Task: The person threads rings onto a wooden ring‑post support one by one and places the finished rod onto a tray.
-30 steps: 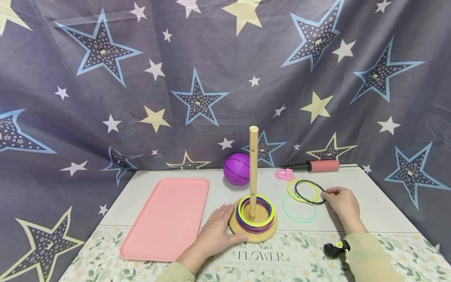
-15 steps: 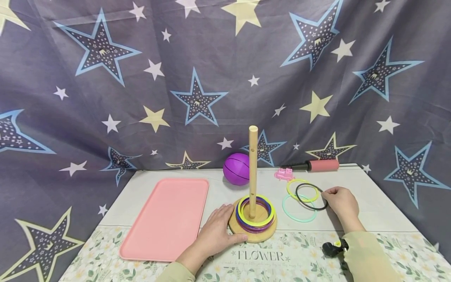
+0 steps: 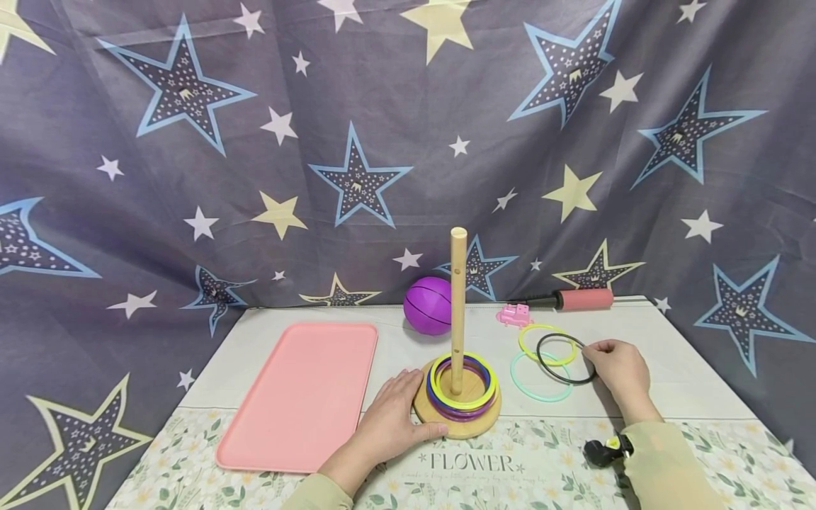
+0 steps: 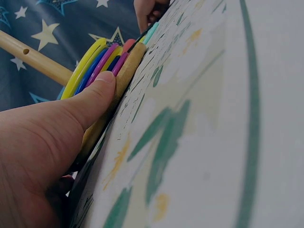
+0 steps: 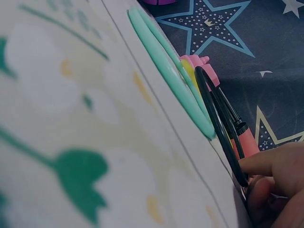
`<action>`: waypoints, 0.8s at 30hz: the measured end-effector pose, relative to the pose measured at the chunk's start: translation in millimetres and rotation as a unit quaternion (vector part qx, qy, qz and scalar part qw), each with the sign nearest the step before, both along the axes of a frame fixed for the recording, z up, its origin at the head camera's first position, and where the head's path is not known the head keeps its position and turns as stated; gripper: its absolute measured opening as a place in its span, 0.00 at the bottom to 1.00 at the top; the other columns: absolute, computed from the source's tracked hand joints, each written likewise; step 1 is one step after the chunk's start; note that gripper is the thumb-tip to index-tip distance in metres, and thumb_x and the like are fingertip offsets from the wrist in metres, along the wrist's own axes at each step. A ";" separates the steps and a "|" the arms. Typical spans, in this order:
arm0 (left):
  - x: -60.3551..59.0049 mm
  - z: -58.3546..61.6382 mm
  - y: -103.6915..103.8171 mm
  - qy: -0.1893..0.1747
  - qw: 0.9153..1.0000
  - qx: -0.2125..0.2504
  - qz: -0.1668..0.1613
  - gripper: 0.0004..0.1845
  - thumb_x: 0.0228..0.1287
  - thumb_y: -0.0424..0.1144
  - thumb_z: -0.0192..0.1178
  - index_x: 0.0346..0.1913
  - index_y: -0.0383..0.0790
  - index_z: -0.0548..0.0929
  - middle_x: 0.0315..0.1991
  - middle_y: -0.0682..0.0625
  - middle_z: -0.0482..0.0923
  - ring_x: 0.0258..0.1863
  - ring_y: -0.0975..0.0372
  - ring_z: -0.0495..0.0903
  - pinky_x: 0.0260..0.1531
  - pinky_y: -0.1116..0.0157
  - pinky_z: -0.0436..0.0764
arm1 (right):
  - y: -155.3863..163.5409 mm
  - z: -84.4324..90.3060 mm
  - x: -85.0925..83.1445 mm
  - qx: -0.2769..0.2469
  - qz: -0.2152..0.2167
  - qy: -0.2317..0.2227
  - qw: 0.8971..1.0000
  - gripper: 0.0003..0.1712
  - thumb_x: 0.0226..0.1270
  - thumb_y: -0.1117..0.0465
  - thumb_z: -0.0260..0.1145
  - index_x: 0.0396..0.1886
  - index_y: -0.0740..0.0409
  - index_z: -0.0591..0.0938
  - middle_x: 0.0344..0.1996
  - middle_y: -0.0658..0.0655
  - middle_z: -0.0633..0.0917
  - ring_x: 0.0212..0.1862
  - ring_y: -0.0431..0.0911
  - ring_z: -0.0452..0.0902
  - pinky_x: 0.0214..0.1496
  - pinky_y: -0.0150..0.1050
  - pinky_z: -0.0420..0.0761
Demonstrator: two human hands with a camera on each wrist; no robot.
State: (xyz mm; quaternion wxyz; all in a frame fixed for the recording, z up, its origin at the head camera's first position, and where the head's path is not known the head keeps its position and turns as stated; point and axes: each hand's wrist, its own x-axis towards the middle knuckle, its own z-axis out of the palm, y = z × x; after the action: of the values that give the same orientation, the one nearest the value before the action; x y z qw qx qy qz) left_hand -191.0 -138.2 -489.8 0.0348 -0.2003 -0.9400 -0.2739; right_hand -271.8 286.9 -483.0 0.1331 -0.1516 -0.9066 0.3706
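Note:
My left hand point(image 3: 397, 418) grips the left side of a ring toss stand's round wooden base point(image 3: 474, 428), thumb along its front edge and fingertips at its left edge. Around the upright wooden post point(image 3: 458, 304) lies a stack of rings: a yellow ring point(image 3: 440, 398) on top, blue and purple ones beneath. In the left wrist view, the thumb point(image 4: 97, 95) lies against the base beside those rings. To the right, my right hand point(image 3: 620, 368) pinches the edge of a black ring point(image 3: 553, 375). That ring overlaps a loose yellow ring point(image 3: 524, 345) and a mint green ring point(image 3: 525, 392).
A pink tray point(image 3: 306, 397) lies left of the stand. Behind the post sits a purple ball point(image 3: 427, 306). At the table's back right are a small pink toy point(image 3: 513, 315) and a red hand pump point(image 3: 584, 299). A starry cloth point(image 3: 382, 92) hangs behind the table.
The black ring has shifted slightly right and toward me, its right edge still pinched by my right hand. My left hand has stayed on the base.

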 end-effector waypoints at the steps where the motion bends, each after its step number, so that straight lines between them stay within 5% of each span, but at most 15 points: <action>1: 0.3 0.0 -0.1 0.000 1.000 0.001 -0.001 0.62 0.61 0.70 0.78 0.82 0.27 0.67 0.80 0.33 0.69 0.83 0.40 0.63 0.85 0.41 0.58 | -0.3 0.0 0.3 -0.002 -0.001 0.001 1.000 0.16 0.75 0.57 0.70 0.42 0.70 0.89 0.29 0.60 0.88 0.28 0.50 0.78 0.31 0.43 0.73; 18: -2.7 -2.1 -0.6 -0.006 1.000 0.001 0.001 0.62 0.61 0.70 0.77 0.84 0.30 0.67 0.81 0.34 0.68 0.84 0.41 0.61 0.85 0.42 0.56 | -2.9 4.3 1.2 -0.054 0.002 -0.006 0.999 0.19 0.78 0.55 0.70 0.49 0.70 0.90 0.37 0.63 0.90 0.26 0.45 0.80 0.25 0.37 0.77; 24: -3.0 -2.5 -0.5 -0.007 1.000 0.001 0.001 0.62 0.60 0.71 0.76 0.84 0.30 0.67 0.81 0.34 0.68 0.84 0.41 0.61 0.85 0.42 0.56 | -5.4 7.7 1.0 -0.076 0.002 -0.013 0.997 0.19 0.79 0.55 0.69 0.51 0.69 0.90 0.31 0.57 0.87 0.28 0.46 0.77 0.25 0.38 0.76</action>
State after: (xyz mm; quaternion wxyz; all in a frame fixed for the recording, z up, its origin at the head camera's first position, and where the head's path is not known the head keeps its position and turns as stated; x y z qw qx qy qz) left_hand -194.0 -138.7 -492.2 0.0290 -0.1978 -0.9400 -0.2763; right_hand -270.7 281.6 -475.4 0.1090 -0.1642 -0.8778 0.4367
